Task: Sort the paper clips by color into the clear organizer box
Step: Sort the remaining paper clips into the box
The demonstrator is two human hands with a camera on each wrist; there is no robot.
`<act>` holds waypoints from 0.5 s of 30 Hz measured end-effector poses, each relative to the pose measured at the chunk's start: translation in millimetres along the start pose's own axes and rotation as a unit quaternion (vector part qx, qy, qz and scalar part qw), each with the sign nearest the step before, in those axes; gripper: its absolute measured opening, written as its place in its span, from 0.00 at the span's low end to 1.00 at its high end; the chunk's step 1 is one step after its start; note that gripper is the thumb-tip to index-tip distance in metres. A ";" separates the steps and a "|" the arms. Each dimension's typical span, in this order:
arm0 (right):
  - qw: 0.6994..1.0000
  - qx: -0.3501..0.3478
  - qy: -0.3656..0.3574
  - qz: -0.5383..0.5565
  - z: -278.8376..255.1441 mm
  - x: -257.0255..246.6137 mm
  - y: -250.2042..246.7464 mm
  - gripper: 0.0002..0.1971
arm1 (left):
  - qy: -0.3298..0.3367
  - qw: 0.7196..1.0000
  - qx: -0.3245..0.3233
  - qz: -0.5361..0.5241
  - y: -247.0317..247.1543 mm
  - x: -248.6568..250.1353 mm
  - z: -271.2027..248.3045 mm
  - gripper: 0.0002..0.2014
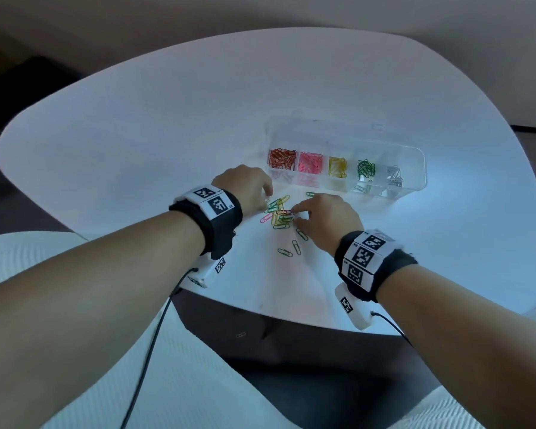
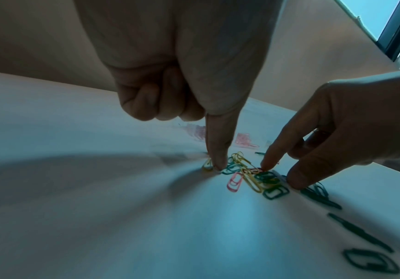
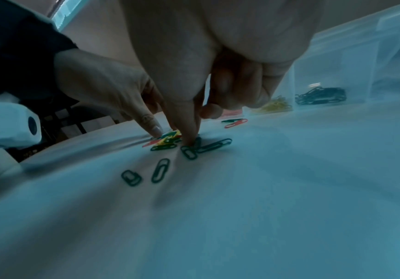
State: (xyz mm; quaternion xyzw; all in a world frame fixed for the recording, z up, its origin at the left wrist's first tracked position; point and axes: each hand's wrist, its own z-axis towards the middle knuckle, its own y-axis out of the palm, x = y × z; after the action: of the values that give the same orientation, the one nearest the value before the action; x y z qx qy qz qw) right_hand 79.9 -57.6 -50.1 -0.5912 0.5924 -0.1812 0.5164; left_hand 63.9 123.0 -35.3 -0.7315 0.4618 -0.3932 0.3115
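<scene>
Forearms: both reach in from the near edge of the white table (image 1: 136, 125), each wrist in a black band.
Left hand (image 1: 245, 188): index fingertip pressed down at the left edge of the loose paper clips (image 1: 279, 213); other fingers curled in, holding nothing.
Right hand (image 1: 325, 222): index finger and thumb set on the pile's right side, spread apart.
Green clips (image 1: 291, 247): scattered just beside the right wrist.
Clear organizer box (image 1: 415, 168): beyond both hands, red, pink, yellow, green and silver clips in separate compartments.
</scene>
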 end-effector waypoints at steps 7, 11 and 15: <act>0.999 -0.020 0.015 -0.022 2.8 -1.1 -4.1 0.02 | -0.008 1.000 0.004 -0.001 0.7 1.3 0.2 0.09; 0.998 -0.038 0.033 0.024 4.5 3.6 -7.4 0.05 | -0.008 1.000 0.001 -0.014 -4.4 5.0 -1.2 0.07; 0.982 -0.065 0.055 0.169 -4.4 10.1 -19.9 0.06 | 0.015 0.998 -0.001 -0.064 -16.9 12.8 -5.1 0.07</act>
State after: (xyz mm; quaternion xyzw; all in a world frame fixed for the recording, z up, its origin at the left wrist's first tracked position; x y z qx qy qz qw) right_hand 88.8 -73.0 -35.9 -0.5042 0.7216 -0.0845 0.4668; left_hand 70.1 117.2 -15.3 -0.7537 0.4193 -0.4229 0.2781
